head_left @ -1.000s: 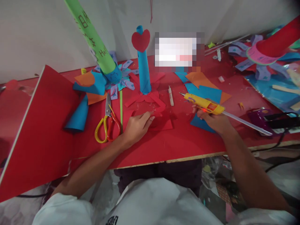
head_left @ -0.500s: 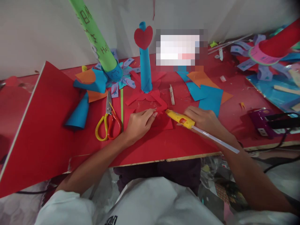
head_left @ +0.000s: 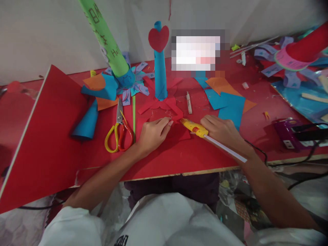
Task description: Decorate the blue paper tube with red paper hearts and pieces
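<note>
My right hand point(head_left: 217, 128) is closed around a yellow glue gun point(head_left: 194, 128), with a long clear glue stick point(head_left: 225, 147) jutting from its back end. The gun's nozzle points left, at a red paper strip point(head_left: 176, 117). My left hand point(head_left: 155, 133) pinches the end of that strip between thumb and fingers. Just behind stands a blue paper tube point(head_left: 160, 77) with a red paper heart point(head_left: 158, 38) near its top, set on a red petal-shaped paper base point(head_left: 162, 103). A red paper sheet point(head_left: 183, 134) lies under the hands.
Scissors point(head_left: 119, 131) with yellow and red handles lie left of my left hand. A large red board point(head_left: 46, 136) leans at the left. A green paper tube point(head_left: 110, 44) stands behind. Blue paper scraps point(head_left: 230, 107) and a purple power box point(head_left: 288, 135) are at the right.
The glue gun has tilted slightly, its glue stick's tail swinging up and left. My left hand still pinches the red strip. The whole view has shifted a little.
</note>
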Tool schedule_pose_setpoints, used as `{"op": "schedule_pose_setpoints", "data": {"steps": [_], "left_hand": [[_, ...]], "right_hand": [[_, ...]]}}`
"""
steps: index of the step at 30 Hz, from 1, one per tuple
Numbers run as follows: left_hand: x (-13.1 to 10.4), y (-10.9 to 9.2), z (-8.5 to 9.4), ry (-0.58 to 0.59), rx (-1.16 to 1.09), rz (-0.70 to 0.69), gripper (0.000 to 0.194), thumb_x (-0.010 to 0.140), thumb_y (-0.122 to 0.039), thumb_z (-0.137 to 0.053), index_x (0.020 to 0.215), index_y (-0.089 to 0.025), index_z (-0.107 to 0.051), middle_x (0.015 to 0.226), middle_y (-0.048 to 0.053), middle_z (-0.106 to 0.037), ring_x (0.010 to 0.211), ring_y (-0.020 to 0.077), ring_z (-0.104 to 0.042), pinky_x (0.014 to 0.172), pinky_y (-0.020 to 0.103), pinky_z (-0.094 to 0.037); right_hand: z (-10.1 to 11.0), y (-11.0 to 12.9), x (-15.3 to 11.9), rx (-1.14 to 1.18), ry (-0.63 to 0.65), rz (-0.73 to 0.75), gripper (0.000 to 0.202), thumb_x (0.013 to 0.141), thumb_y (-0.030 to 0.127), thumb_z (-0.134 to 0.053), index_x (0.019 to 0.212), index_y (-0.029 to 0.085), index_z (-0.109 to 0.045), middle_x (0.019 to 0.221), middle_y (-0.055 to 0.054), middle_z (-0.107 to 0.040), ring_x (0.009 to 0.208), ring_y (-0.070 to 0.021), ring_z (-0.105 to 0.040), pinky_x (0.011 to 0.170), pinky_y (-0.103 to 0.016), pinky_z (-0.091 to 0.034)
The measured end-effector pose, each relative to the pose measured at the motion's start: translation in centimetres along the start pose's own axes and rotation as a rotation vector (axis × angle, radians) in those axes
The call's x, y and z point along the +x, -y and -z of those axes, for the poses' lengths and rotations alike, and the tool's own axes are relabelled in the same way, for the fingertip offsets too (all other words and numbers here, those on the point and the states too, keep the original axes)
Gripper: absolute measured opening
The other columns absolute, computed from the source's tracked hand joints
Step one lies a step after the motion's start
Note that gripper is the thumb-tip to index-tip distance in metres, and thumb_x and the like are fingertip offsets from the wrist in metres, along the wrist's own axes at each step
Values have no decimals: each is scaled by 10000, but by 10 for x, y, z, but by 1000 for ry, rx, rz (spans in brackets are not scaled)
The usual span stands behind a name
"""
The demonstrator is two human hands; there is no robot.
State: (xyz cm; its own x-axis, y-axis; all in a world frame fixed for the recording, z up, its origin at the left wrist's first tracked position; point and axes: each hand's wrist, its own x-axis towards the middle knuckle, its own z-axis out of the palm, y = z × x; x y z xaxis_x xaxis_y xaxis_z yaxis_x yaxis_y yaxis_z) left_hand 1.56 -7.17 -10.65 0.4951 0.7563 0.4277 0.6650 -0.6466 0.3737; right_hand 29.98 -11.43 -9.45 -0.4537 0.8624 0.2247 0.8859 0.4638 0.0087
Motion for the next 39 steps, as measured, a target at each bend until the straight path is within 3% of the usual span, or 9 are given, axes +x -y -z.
{"op": "schedule_pose_setpoints", "data": {"steps": [8, 21, 31, 39], "left_hand": [[1, -1, -1, 13, -8, 14, 485, 1158, -432, -343, 892, -184, -665, 688, 26, -681, 586, 133, -591, 574, 296, -318], [-1, 0, -2, 10, -2, 3, 452, 1158, -412, -363, 969, -177, -699, 769, 46, -750, 628, 134, -647, 580, 283, -349], [-2, 0, -2, -9, 17, -20, 463, 1161, -408, -357, 961, -171, -701, 752, 43, -750, 617, 130, -654, 572, 280, -340], [-2, 0, -3, -21, -2, -14, 452, 1159, -410, -364, 963, -176, -697, 767, 44, -751, 637, 128, -663, 573, 273, -339]], "right_hand": [[-1, -8, -7, -15, 27, -27, 225, 1045, 203, -461, 839, 225, -549, 777, -65, -622, 781, -204, -593, 564, -323, -222], [5, 11, -1, -16, 16, 55, 212, 997, 110, -474, 842, 201, -588, 765, -71, -616, 755, -216, -578, 572, -337, -255], [10, 0, -15, -63, 3, -2, 214, 1036, 186, -498, 830, 208, -551, 753, -44, -593, 749, -190, -572, 553, -297, -233], [9, 8, -16, -43, -51, 100, 218, 1014, 125, -517, 814, 208, -544, 751, -30, -585, 743, -186, -571, 573, -304, -263]]}}
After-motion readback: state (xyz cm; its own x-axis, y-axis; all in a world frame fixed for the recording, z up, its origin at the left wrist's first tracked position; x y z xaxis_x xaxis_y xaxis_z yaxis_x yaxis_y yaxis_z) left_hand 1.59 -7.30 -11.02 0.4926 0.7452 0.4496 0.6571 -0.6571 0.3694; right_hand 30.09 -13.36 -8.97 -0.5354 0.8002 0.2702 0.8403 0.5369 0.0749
